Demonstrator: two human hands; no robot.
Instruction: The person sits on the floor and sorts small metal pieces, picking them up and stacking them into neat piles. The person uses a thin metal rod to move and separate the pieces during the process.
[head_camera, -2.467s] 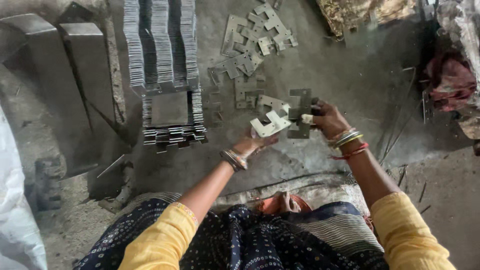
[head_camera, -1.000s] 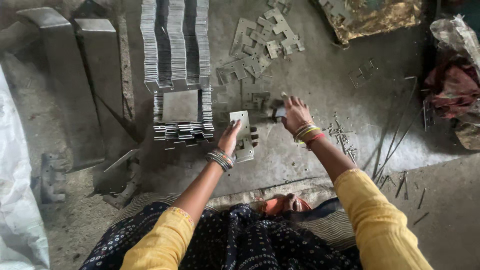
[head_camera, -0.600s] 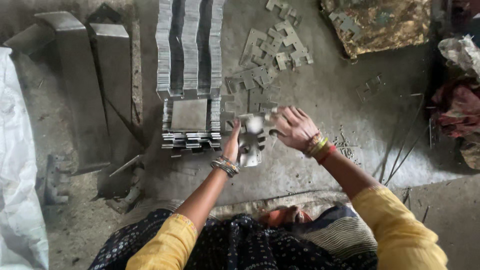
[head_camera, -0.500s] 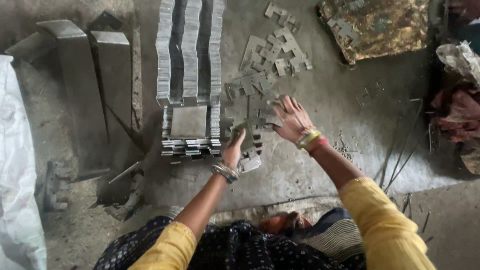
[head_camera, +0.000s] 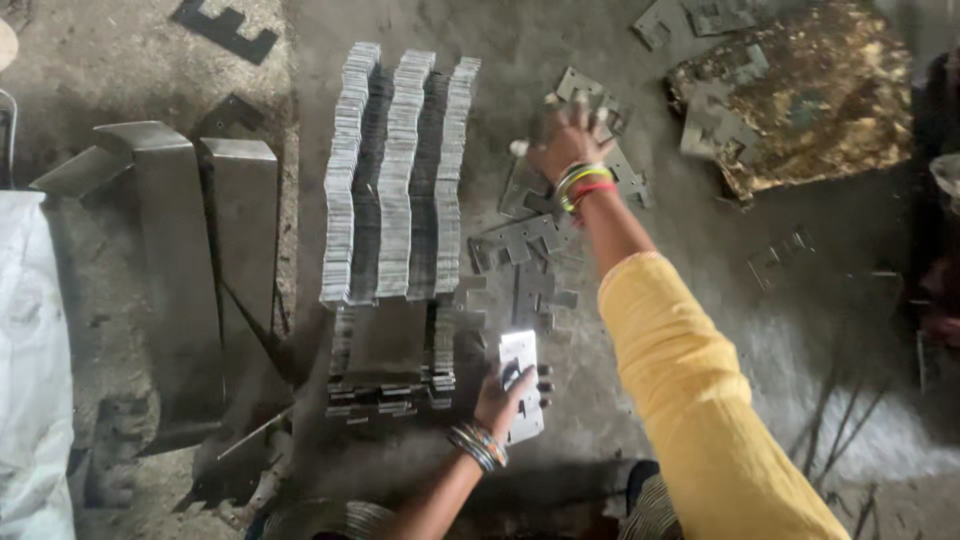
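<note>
Gripping metal plates (head_camera: 521, 385) w/ left hand (head_camera: 503, 400); right hand (head_camera: 562, 145) over loose plates (head_camera: 520, 240).

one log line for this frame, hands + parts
left hand: holds flat metal plates | right hand: reaching into loose stampings | stacked laminations: on floor, left of both hands

Left hand (head_camera: 505, 395) low, grip closed; right hand (head_camera: 562, 145) stretched far forward.
</note>
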